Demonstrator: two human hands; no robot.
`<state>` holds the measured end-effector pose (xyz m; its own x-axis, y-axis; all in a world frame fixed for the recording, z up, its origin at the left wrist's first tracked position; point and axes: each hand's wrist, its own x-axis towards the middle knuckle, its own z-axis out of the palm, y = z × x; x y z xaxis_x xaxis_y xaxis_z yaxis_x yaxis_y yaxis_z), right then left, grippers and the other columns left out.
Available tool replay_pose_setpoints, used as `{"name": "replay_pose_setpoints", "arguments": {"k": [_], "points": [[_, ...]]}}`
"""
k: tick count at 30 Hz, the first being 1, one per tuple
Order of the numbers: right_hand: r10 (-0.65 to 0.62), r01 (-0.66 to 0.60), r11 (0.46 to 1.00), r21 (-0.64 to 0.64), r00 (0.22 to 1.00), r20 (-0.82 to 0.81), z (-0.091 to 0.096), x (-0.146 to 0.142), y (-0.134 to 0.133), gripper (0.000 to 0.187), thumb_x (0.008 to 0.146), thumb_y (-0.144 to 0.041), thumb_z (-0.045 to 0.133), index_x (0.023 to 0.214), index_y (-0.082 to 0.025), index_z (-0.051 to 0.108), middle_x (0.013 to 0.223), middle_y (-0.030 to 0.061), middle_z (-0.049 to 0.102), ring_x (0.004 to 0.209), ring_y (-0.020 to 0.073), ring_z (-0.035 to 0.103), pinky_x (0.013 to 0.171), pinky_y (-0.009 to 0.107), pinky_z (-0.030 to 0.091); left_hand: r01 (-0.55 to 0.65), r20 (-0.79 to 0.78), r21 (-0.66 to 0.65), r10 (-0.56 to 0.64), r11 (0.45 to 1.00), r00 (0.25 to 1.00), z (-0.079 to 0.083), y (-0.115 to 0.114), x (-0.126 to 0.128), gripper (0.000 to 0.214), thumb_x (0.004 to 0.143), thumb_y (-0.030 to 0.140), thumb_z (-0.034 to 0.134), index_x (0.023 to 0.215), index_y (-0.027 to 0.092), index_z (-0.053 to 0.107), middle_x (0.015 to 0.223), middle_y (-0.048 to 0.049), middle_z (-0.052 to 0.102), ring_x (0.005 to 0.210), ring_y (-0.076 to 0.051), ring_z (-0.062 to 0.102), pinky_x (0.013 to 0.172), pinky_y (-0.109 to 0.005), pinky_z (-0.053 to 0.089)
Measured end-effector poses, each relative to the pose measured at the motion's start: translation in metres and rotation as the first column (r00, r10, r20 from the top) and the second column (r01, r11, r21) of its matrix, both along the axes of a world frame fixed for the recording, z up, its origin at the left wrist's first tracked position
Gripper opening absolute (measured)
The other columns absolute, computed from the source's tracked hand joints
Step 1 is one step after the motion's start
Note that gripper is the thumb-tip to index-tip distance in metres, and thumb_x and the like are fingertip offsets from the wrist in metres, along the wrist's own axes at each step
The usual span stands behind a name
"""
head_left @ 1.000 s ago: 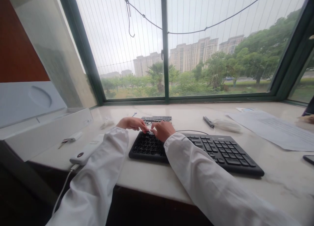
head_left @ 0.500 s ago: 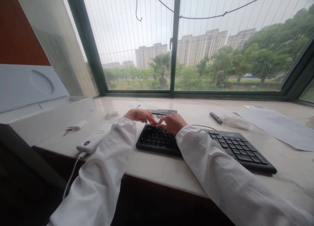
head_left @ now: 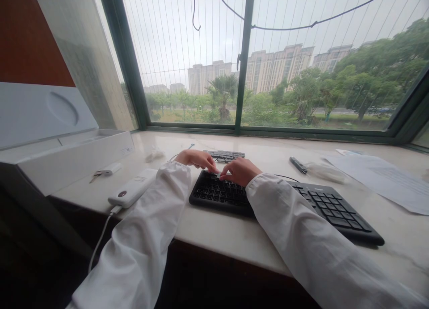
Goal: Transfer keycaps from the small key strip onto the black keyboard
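A black keyboard point(head_left: 217, 195) lies near the front edge of the sill, its left section bared of keycaps while caps stay on its right end. Over its back left edge my left hand point(head_left: 196, 159) points down, fingers pinched together at the tips; what they hold, if anything, is too small to make out. Just to the right, my right hand point(head_left: 243, 170) closes thumb and finger on a small pale piece point(head_left: 219, 175). Both sets of fingertips nearly meet above the keyboard. Behind them, rows of loose keycaps point(head_left: 229, 156) lie on the sill, partly hidden by my hands.
At left are a white power bank point(head_left: 132, 190) with a cable, a key with a white tag point(head_left: 109, 169) and an open white box point(head_left: 77, 155). A dark pen-like tool point(head_left: 297, 165), a clear plastic bag point(head_left: 325, 172) and paper sheets point(head_left: 378, 179) lie at right.
The view has shifted slightly. My fingertips have drawn a little apart, and a small pale piece now shows at the right fingertips.
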<state>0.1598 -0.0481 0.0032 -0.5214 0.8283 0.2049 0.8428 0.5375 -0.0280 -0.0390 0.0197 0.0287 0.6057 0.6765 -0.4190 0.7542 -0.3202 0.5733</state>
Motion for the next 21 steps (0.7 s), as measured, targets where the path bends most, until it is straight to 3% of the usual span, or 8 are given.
{"name": "replay_pose_setpoints", "arguments": {"k": [9,21], "points": [[0.028,-0.028,0.999,0.023,1.000,-0.009,-0.0054,0.0001,0.0021,0.025,0.078,-0.052,0.061,0.090,-0.035,0.075,0.075,0.0019,0.070,0.074,0.0185,0.063,0.065,0.027,0.039,0.070,-0.011,0.015,-0.069,0.997,0.998,-0.0037,0.0007,0.0043,0.046,0.057,0.056,0.075,0.069,0.019,0.052,0.055,0.0065,0.031,0.051,-0.007,0.025,0.045,-0.024,0.014],[0.041,-0.039,0.998,0.044,0.999,-0.035,-0.0083,0.0020,0.0058,0.027,0.078,-0.055,0.059,0.089,-0.036,0.074,0.070,0.0002,0.068,0.069,0.0178,0.061,0.060,0.027,0.036,0.053,-0.005,0.054,-0.053,0.997,0.999,-0.0060,0.0017,0.0056,0.050,0.056,0.055,0.076,0.067,0.020,0.042,0.056,0.0069,0.026,0.052,-0.008,0.022,0.046,-0.025,0.012]]}}
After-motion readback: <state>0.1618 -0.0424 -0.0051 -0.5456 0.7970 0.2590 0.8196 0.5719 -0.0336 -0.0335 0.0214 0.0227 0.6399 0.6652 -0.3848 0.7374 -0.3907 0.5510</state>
